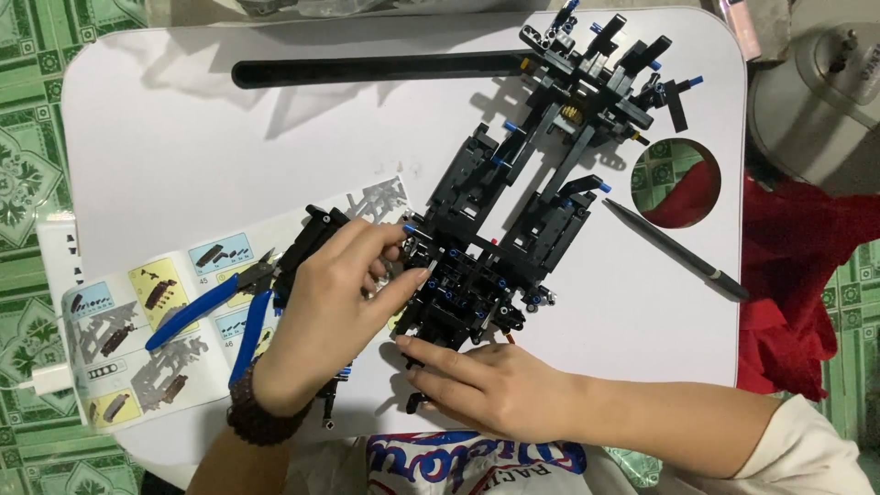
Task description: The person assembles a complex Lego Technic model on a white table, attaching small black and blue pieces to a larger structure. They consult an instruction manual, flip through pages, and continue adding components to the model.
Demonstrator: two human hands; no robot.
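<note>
- Green patterned floor tiles are seen around a white table, whose top has a long black slot near the far edge and a round hole at the right.
- Across the middle of the table a black brick-built frame with blue pins is laid, running from the far right corner down toward the person.
- The near end of the frame is met by the left hand: thumb and forefinger are pinched together on a small part at the frame's edge, though the part itself cannot be made out.
- A dark bead bracelet is worn on the left wrist.
- The right hand is laid flat just beside the frame's near end, fingers stretched out and close together, tips touching the black pieces there; nothing is gripped.
- An open instruction booklet is spread under the left forearm, and blue-handled pliers are laid on it.
- A dark pen is lying right of the frame.
- Red cloth is bunched beyond the table's right edge.
</note>
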